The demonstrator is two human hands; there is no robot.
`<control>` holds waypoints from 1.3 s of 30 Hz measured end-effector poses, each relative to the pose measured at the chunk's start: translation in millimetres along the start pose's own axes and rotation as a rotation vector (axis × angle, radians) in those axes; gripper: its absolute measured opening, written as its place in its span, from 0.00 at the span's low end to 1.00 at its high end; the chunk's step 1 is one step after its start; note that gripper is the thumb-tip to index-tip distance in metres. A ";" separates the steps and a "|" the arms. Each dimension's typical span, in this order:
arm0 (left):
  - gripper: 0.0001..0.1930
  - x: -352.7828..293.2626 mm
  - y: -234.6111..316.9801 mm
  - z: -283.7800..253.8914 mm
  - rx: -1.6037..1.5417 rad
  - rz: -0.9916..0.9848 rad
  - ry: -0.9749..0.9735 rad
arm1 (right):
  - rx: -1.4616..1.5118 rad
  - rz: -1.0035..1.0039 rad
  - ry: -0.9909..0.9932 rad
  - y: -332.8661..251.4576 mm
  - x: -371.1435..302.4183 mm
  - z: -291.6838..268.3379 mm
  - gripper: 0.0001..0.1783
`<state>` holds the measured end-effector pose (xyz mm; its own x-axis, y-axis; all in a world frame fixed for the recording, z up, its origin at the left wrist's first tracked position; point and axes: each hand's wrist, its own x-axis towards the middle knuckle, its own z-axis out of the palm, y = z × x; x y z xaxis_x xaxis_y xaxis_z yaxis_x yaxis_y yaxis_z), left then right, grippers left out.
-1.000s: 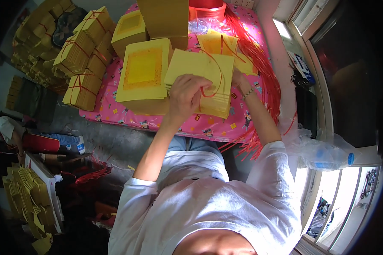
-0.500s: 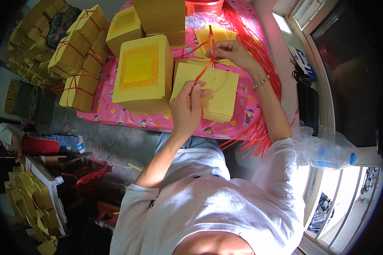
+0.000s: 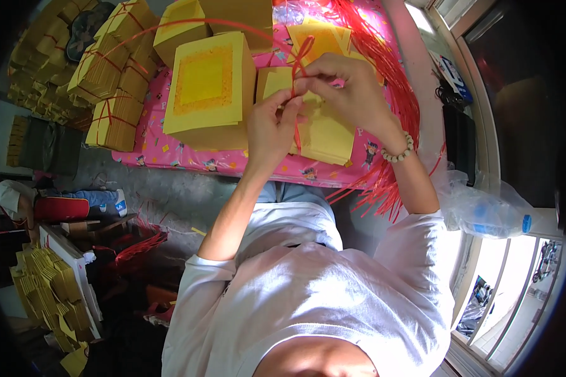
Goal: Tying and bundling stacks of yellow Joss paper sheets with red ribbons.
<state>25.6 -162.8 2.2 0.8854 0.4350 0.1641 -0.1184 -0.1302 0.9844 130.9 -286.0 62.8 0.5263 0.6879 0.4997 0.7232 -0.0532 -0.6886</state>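
Head view: at the centre, a red ribbon [image 3: 307, 45] stands in a narrow upright loop above a stack of plain yellow paper [image 3: 326, 138], with one strip running down over the stack's near part toward six o'clock and a long free tail arcing away toward ten o'clock. The left hand [image 3: 271, 129], at the stack's eight o'clock, has thumb and fingertips closed on the ribbon; the right hand [image 3: 355, 91], at one o'clock, pinches it just beside them, so the fingertips of both hands meet at the foot of the loop and hide any knot. The step in hand appears to be knotting the ribbon over the stack; the next move seems to call for keeping that crossing pinched while the loop is drawn snug, without bending the paper's edges. The stack rests on a pink cartoon-print counter [image 3: 195, 157]. Between nine and ten o'clock stands a taller stack with an orange-bordered yellow square [image 3: 204, 85]; orange-printed sheets [image 3: 321, 39] lie at twelve, and loose red strands [image 3: 399, 100] trail between two and three. Farther out, ribbon-tied paper bundles [image 3: 113, 122] are piled at nine, and a clear plastic bag [image 3: 484, 207] sits at four.
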 end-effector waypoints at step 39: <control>0.08 -2.8 -13.6 13.1 0.226 0.372 0.093 | -0.682 0.149 -0.307 13.0 -64.0 27.2 0.57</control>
<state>30.6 -173.9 -12.5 0.7557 0.3983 0.5199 -0.3110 -0.4804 0.8200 94.5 -311.0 7.6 0.5640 0.8037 0.1896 0.8229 -0.5278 -0.2105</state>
